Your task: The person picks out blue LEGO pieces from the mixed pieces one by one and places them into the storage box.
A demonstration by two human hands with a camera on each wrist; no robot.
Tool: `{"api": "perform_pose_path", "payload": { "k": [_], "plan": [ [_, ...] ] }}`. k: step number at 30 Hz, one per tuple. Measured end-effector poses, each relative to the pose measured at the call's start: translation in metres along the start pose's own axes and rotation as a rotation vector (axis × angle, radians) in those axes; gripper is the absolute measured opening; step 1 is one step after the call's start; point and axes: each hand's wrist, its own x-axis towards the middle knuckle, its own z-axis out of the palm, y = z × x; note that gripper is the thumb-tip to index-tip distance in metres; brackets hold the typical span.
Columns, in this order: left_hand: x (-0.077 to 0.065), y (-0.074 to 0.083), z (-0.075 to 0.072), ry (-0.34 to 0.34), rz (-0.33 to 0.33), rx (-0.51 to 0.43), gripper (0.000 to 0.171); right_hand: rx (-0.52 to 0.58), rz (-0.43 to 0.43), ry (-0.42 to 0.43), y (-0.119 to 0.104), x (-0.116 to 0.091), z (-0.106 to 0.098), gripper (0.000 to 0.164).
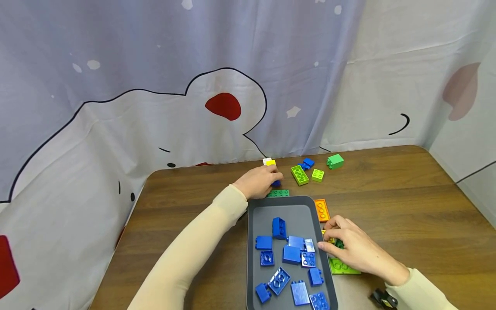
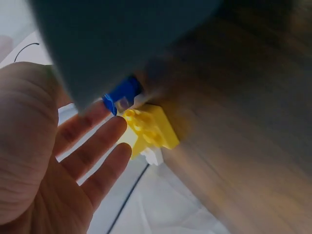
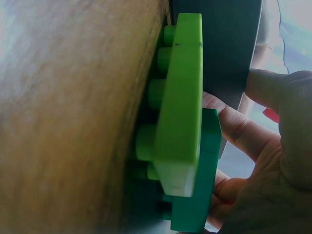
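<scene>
My left hand [image 1: 258,180] reaches past the far end of a grey tray [image 1: 286,201], over a blue brick [image 1: 276,184]. In the left wrist view, a fingertip meets the blue brick [image 2: 124,93]; the tray hides the thumb, so a pinch cannot be confirmed. A yellow brick [image 2: 153,127] lies just beyond the fingers. My right hand [image 1: 354,245] is at the tray's right side, thumb extended by the rim. Its fingers are over a yellow brick [image 1: 328,236] and a dark green brick [image 1: 339,243], beside a lime brick [image 1: 342,267].
Several blue bricks [image 1: 291,254] lie inside the tray. An orange brick [image 1: 322,210] and a green brick [image 1: 279,193] sit along its outside. Farther back are lime bricks [image 1: 299,175], blue pieces [image 1: 307,163] and another green brick [image 1: 335,161]. A curtain [image 1: 155,129] hangs behind the table.
</scene>
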Motion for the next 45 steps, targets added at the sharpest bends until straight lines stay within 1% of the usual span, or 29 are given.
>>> {"api": "perform_pose_path", "payload": {
  "k": [8, 12, 16, 18, 21, 25, 30, 33, 37, 45],
  "plan": [
    [-0.015, -0.010, 0.011, 0.031, -0.048, 0.039, 0.041, -0.006, 0.000, -0.002, 0.000, 0.000, 0.000, 0.018],
    [-0.021, -0.015, 0.014, 0.050, -0.061, 0.035, 0.039, -0.005, 0.000, 0.000, 0.000, 0.000, 0.000, 0.017],
    [-0.029, -0.018, 0.013, 0.068, -0.077, 0.013, 0.041, -0.001, 0.009, -0.007, 0.000, 0.000, -0.001, 0.017],
    [-0.034, -0.019, 0.010, 0.092, -0.085, -0.002, 0.041, 0.001, 0.014, -0.011, -0.001, 0.001, -0.001, 0.017],
    [-0.044, -0.018, 0.006, 0.155, -0.089, -0.014, 0.037, 0.003, 0.018, -0.015, -0.001, 0.001, -0.001, 0.018],
    [-0.061, -0.013, 0.000, 0.245, -0.079, -0.013, 0.031, 0.004, 0.018, -0.013, -0.001, 0.001, -0.001, 0.018],
    [-0.085, 0.000, -0.005, 0.310, -0.053, -0.026, 0.031, 0.005, 0.017, -0.009, -0.001, 0.001, -0.001, 0.018],
    [-0.097, 0.008, -0.005, 0.355, -0.036, -0.033, 0.030, 0.003, 0.016, -0.009, -0.001, 0.000, -0.001, 0.018],
    [-0.105, 0.014, -0.003, 0.396, -0.021, -0.047, 0.025, -0.001, 0.021, -0.010, -0.001, 0.000, -0.002, 0.018],
    [-0.112, 0.021, 0.001, 0.391, -0.034, -0.060, 0.023, 0.000, 0.015, -0.008, -0.001, 0.001, -0.001, 0.018]
  ]
}}
